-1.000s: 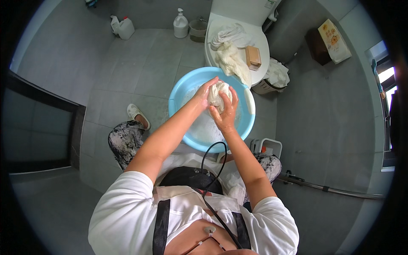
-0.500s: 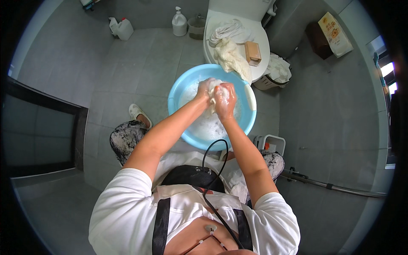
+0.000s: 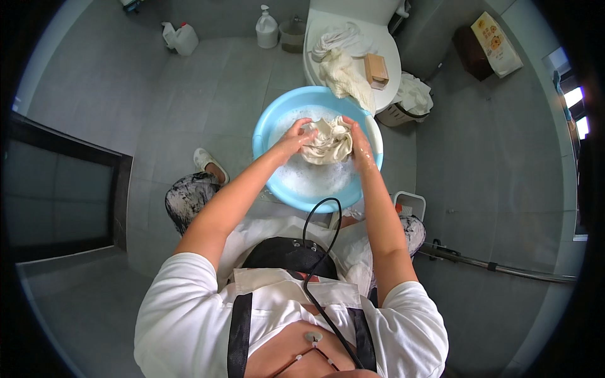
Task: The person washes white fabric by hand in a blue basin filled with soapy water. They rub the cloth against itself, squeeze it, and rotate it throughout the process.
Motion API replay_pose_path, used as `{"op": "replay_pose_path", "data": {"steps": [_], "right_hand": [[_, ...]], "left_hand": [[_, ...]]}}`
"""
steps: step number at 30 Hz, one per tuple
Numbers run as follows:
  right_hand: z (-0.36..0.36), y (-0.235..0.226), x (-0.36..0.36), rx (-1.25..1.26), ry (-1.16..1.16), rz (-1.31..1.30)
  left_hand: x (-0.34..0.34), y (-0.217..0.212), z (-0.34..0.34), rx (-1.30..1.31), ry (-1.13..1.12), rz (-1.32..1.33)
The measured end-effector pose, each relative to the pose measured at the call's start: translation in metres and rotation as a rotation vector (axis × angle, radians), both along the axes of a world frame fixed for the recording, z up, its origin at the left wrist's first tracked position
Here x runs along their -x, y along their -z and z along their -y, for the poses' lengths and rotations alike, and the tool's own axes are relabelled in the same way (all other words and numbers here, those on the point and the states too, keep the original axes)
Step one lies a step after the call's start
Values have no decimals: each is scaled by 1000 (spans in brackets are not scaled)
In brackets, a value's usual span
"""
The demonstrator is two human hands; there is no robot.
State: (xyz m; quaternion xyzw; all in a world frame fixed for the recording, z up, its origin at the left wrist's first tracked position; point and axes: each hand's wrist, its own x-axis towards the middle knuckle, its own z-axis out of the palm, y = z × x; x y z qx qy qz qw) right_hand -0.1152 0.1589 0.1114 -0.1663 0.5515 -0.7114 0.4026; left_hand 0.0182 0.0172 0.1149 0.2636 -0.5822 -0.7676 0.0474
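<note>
A light blue round basin [image 3: 268, 126] with soapy water stands on the grey tiled floor in front of me. A wet cream-white cloth [image 3: 328, 143] is bunched up over the basin. My left hand [image 3: 295, 135] grips its left side and my right hand [image 3: 358, 140] grips its right side, both holding the cloth above the suds.
Behind the basin is a white toilet lid [image 3: 387, 60] with more cream cloth [image 3: 343, 72] and a brown soap bar [image 3: 376, 68] on it. White bottles [image 3: 266, 28] and a jug [image 3: 184, 39] stand by the far wall. A small basket [image 3: 403, 107] with cloth sits at right.
My hands have moved apart a little, spreading the bunched cloth between them over the basin; before they were pressed together rubbing it.
</note>
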Motion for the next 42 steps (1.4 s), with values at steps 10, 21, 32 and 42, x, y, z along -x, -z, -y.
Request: {"op": "replay_pose_path", "data": {"steps": [10,21,32,42], "right_hand": [[-5,7,10,-346,-47,-941],[7,38,-20,-823,-613,-1305],[2,62,-22,-1179,-942,-1357],[0,-25,-5,-902,-171,-1482]], "left_hand": [[-13,35,5,1243,131,196],[-2,69,-5,1680,548,159],[-15,83,-12,1806,733,428],[-10,-15,23,1258,-69,-64]]}}
